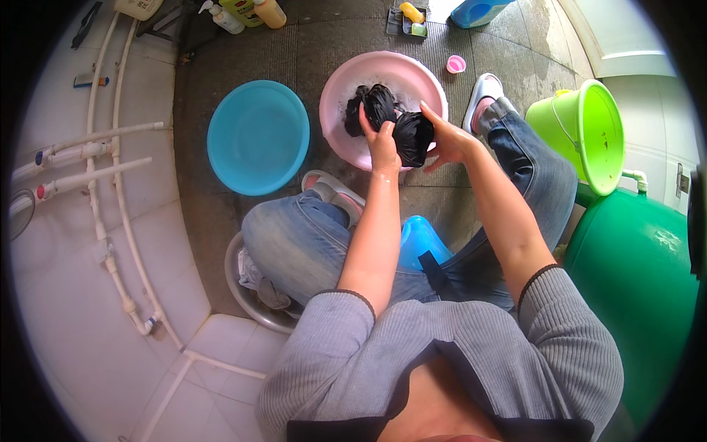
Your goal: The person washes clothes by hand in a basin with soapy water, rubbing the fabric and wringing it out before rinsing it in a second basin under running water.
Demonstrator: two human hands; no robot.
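Note:
A wet black cloth, bunched up, is held over the pink basin, which has whitish suds in it. My left hand grips the cloth from its left and near side. On the other side, my right hand holds the cloth between its thumb and fingers, near the basin's right rim. Part of the cloth hangs toward the suds at the far left. Folds of the fabric hide some of my fingertips, and the kind of garment cannot be told.
A blue basin stands left of the pink one. A metal basin with clothes sits by my left leg. A lime bucket lies tilted at right, above a green drum. Bottles and a pink cap are farther off.

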